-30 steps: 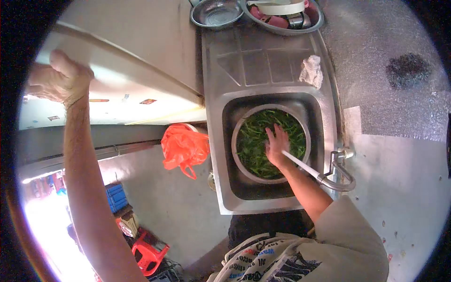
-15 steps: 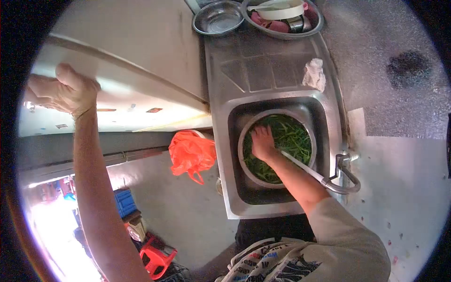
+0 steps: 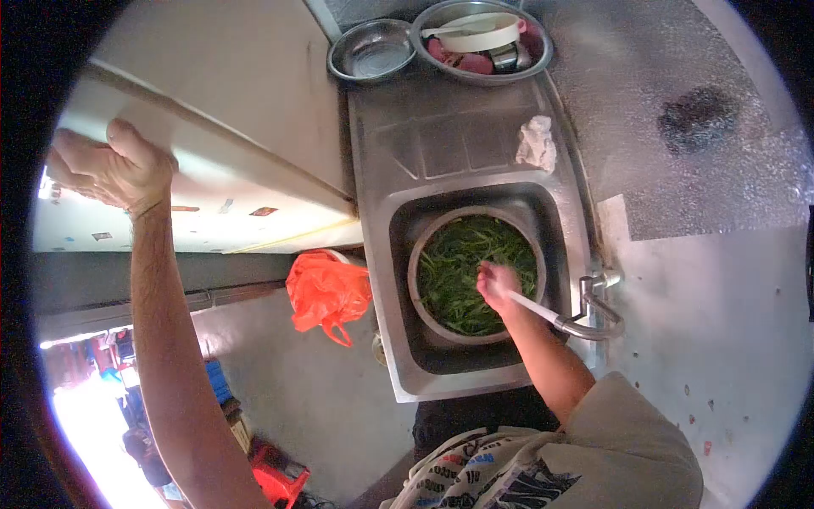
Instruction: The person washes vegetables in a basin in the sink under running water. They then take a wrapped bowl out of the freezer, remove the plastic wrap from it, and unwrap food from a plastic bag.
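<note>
R hand (image 3: 498, 287), curled, has shifted rt. in basin (image 3: 414, 280), uncovering left-side greens (image 3: 454, 263); grip contents unclear. L hand (image 3: 119, 170): can't tell grip.

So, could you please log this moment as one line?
right hand: over greens | greens: in basin | basin: in sink | left hand: at white panel

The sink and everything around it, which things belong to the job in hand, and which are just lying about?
Seemingly part of the job:
right hand, at the greens
leafy greens
round basin holding them
sink around the basin
faucet

Apparently just lying about:
crumpled white cloth
shallow metal bowl
metal tub with things in it
red plastic bag beside the sink
</note>
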Tool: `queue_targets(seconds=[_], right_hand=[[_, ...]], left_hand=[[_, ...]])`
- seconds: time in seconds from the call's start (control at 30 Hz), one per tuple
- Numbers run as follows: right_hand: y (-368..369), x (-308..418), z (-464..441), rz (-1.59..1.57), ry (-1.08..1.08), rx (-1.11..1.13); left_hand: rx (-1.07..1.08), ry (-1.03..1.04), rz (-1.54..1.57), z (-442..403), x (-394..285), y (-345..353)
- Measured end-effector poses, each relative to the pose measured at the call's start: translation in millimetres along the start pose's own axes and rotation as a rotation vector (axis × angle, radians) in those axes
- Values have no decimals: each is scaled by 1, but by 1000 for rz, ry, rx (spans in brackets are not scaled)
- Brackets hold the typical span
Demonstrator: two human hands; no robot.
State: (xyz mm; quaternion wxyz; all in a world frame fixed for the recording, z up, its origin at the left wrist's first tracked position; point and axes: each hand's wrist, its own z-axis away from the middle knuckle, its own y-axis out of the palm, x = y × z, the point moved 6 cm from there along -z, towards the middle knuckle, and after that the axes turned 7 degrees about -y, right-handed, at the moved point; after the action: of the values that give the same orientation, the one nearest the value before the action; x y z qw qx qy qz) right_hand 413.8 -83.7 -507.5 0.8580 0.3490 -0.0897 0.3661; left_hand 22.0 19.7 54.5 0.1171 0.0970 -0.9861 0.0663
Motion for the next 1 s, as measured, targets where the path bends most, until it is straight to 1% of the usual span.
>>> queue_targets(seconds=[0.07,0.1,0.17,0.2,0.23,0.3,0.33,0.37,0.43,0.47,0.53,0.57,0.63,0.67,0.73,0.77,0.8,0.83,0.87,0.9,0.93,0.97,1.0], right_hand=[[3,3,3,-113,38,49],[5,13,11,-114,26,45],[26,25,33,48,77,406],[16,28,37,143,-19,205],[17,32,43,142,-33,196],[13,58,61,1031,-156,-22],[-3,57,60,1171,-285,-47],[-7,53,81,557,-535,200],[-20,56,118,671,-312,52],[-28,58,131,674,-319,49],[-50,55,151,371,-160,-16],[-53,62,157,376,-162,-9],[-57,84,171,58,-218,-20],[-57,98,179,63,-213,-12],[-33,128,198,-552,-99,288],[-31,138,204,-548,-90,294],[-34,148,208,-526,-124,230],[-35,154,212,-506,-159,166],[-33,153,214,-451,-130,131],[-49,143,202,-449,-125,137],[-85,126,181,-176,-145,75],[-107,118,168,99,-166,13],[-103,109,171,370,-83,-68]], left_hand=[[-1,0,-18,3,6,1],[1,-2,-24,2,4,1],[-21,20,2,-2,-6,-3],[-37,28,25,-3,-10,-5],[-52,35,48,-4,-15,-7],[-67,10,44,-4,-7,-6],[-61,3,36,-4,-2,-5],[-54,-3,29,-4,3,-4],[-32,-3,26,-4,-2,-4],[-25,-5,25,-4,-5,-5],[-58,61,40,-7,-16,-12],[-69,82,42,-7,-18,-14],[-93,107,37,-6,-18,-14],[-86,117,42,-9,-17,-15],[-93,101,31,-5,-16,-11],[-101,83,31,-2,-15,-12],[-41,2,74,-4,-19,-14],[-40,5,66,-3,-19,-14],[-61,17,57,-3,-19,-13],[-84,27,48,-3,-19,-14],[-61,36,72,-5,-20,-15],[-64,35,67,-5,-20,-16],[-72,22,67,-5,-22,-16]])
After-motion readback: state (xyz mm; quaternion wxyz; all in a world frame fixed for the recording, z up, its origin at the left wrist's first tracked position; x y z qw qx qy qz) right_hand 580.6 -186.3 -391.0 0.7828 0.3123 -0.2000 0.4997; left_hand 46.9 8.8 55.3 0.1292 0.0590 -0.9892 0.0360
